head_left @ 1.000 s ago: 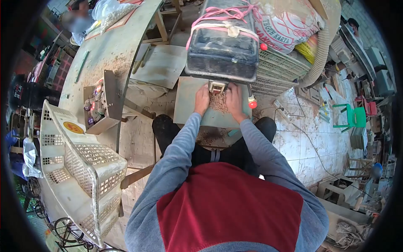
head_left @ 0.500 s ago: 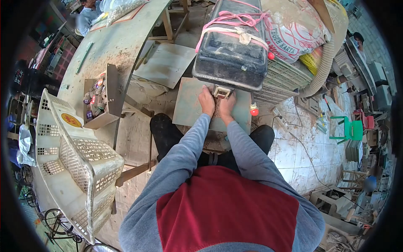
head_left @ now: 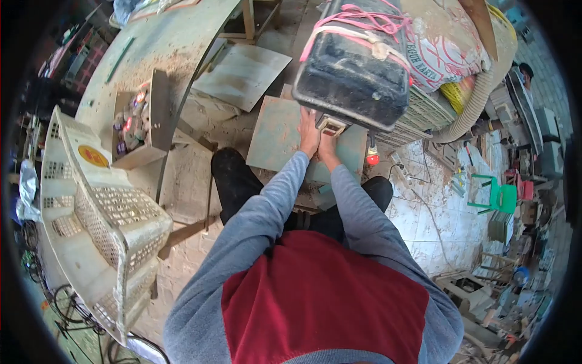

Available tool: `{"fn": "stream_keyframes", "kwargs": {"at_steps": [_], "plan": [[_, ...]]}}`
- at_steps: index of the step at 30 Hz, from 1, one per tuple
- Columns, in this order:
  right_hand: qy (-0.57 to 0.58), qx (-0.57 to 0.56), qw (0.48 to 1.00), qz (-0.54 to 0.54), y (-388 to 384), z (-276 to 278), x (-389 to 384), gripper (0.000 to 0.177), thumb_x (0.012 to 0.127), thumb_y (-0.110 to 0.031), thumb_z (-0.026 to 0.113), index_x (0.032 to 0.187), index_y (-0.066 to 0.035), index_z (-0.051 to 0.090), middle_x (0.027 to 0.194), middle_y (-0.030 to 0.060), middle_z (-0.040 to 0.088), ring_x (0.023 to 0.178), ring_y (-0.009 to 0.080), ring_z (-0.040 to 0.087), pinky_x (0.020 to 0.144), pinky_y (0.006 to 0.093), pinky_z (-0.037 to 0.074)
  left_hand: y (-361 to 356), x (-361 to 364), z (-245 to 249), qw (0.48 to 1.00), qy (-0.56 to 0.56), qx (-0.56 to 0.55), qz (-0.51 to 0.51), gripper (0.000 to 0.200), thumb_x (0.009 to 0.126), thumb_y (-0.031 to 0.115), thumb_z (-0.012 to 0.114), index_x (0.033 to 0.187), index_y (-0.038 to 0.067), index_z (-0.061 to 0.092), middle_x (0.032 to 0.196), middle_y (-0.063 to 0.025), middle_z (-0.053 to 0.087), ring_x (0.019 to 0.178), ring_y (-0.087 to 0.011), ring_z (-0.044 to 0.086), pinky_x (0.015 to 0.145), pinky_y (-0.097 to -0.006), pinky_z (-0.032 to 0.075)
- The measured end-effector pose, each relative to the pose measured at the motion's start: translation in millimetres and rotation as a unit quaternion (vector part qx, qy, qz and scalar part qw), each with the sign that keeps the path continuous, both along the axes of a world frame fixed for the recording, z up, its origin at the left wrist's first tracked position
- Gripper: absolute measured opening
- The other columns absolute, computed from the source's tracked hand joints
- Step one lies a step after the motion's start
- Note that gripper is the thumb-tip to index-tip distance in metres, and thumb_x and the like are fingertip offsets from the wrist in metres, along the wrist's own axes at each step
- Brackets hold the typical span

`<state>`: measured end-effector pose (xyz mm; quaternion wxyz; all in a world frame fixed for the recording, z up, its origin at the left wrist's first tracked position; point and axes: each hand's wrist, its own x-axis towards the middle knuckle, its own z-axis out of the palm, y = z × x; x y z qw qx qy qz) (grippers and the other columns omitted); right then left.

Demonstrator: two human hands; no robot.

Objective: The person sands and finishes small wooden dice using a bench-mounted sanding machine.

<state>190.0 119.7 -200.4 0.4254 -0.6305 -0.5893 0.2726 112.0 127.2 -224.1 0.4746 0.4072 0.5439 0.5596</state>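
Note:
Both hands are close together over a dusty greenish work plate point(head_left: 276, 136), under the front edge of a black machine housing point(head_left: 351, 79) tied with pink cord. My left hand point(head_left: 309, 134) lies on the left of a small pale, box-shaped fitting point(head_left: 332, 125) below the housing. Its fingers point away from me and look closed, but whatever they hold is hidden. Just below and right of that fitting is my right hand point(head_left: 328, 150). The fitting and housing cover its fingers, so their grip does not show.
At left, a curved table point(head_left: 182, 30) carries a wooden box point(head_left: 159, 112) of small cylindrical pieces, beside a cream plastic basket point(head_left: 124, 206). A red-ended bulb point(head_left: 372, 159) hangs near the plate's right edge. A ribbed hose point(head_left: 470, 115), sack point(head_left: 445, 54) and green chair point(head_left: 502, 198) are at right.
My view has shifted, so the housing appears further right. My left hand has turned and reaches further forward; the two hands are now closer together. The right stays by the fitting.

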Motion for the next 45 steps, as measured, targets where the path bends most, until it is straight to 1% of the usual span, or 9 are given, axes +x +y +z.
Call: {"fn": "stream_keyframes", "kwargs": {"at_steps": [2,5,7,14,27,31,35,39,45], "plan": [[0.002,-0.048,0.999,0.017,5,11,10,0.041,0.095,-0.026,0.048,0.120,0.006,0.051,0.124,0.0288,0.054,0.113,0.0475,0.049,0.096,0.0489,0.038,1,-4,32,1.000,-0.010,0.014,-0.002,0.057,0.103,0.040,0.027,0.149,0.006,0.030,0.140,-0.0199,0.047,0.134,-0.0333,0.037,0.112,-0.0450,0.016],[-0.043,-0.025,0.998,-0.029,27,-21,48,0.046,0.096,-0.037,0.044,0.121,-0.001,0.055,0.113,0.0258,0.061,0.102,0.0416,0.057,0.084,0.0490,0.042,-16,-42,89,0.990,-0.143,0.000,-0.008,0.052,0.103,0.036,0.029,0.142,0.005,0.042,0.134,-0.0200,0.052,0.129,-0.0319,0.043,0.110,-0.0424,0.022],[-0.046,0.043,0.996,-0.065,34,-44,60,0.046,0.096,-0.035,0.043,0.123,0.001,0.055,0.112,0.0239,0.062,0.100,0.0396,0.058,0.085,0.0474,0.042,-28,-54,93,0.982,0.130,0.037,0.133,0.046,0.102,0.030,0.033,0.133,0.001,0.051,0.129,-0.0204,0.055,0.125,-0.0326,0.045,0.107,-0.0423,0.028],[-0.066,-0.038,0.992,0.102,32,-42,63,0.038,0.092,-0.028,0.050,0.114,0.002,0.057,0.112,0.0256,0.062,0.099,0.0415,0.058,0.085,0.0479,0.043,-65,7,75,0.918,0.335,0.094,0.191,0.045,0.098,0.026,0.043,0.130,-0.005,0.050,0.132,-0.0238,0.051,0.128,-0.0379,0.041,0.110,-0.0464,0.028],[0.045,-0.059,0.991,0.110,-29,78,-3,0.043,0.096,-0.027,0.041,0.116,0.006,0.058,0.114,0.0223,0.061,0.106,0.0327,0.056,0.095,0.0406,0.040,-44,-2,77,0.971,0.122,0.119,0.170,0.032,0.097,0.021,0.043,0.108,0.000,0.063,0.116,-0.0199,0.060,0.109,-0.0373,0.052,0.098,-0.0452,0.038],[0.046,0.015,0.996,0.070,-35,70,-2,0.046,0.097,-0.027,0.042,0.129,0.007,0.051,0.128,0.0241,0.054,0.123,0.0354,0.048,0.106,0.0390,0.033,-28,-26,84,0.915,0.259,0.179,0.252,0.030,0.097,0.020,0.045,0.111,0.001,0.063,0.118,-0.0198,0.059,0.116,-0.0369,0.050,0.102,-0.0464,0.035],[0.088,0.021,0.985,0.146,-55,89,2,0.063,0.091,-0.026,0.057,0.140,0.007,0.036,0.139,0.0270,0.041,0.131,0.0394,0.039,0.108,0.0434,0.030,-5,-44,61,0.926,0.323,0.185,0.063,0.038,0.099,0.027,0.038,0.111,0.001,0.063,0.124,-0.0197,0.058,0.123,-0.0334,0.047,0.105,-0.0471,0.031],[-0.148,0.066,0.960,0.228,-60,101,2,0.065,0.076,-0.037,0.075,0.123,0.003,0.053,0.108,0.0207,0.065,0.097,0.0320,0.064,0.085,0.0403,0.048,3,-43,57,0.926,0.332,0.140,-0.116,0.048,0.101,0.034,0.031,0.110,0.001,0.065,0.119,-0.0196,0.063,0.116,-0.0341,0.053,0.103,-0.0437,0.035],[-0.061,-0.025,0.973,0.221,-56,110,-11,0.074,0.077,-0.030,0.073,0.133,0.002,0.037,0.122,0.0201,0.050,0.115,0.0326,0.051,0.098,0.0425,0.038,-18,-47,96,0.996,0.059,-0.009,-0.065,0.050,0.103,0.032,0.031,0.103,-0.004,0.066,0.102,-0.0233,0.067,0.094,-0.0421,0.060,0.089,-0.0413,0.046]]}}
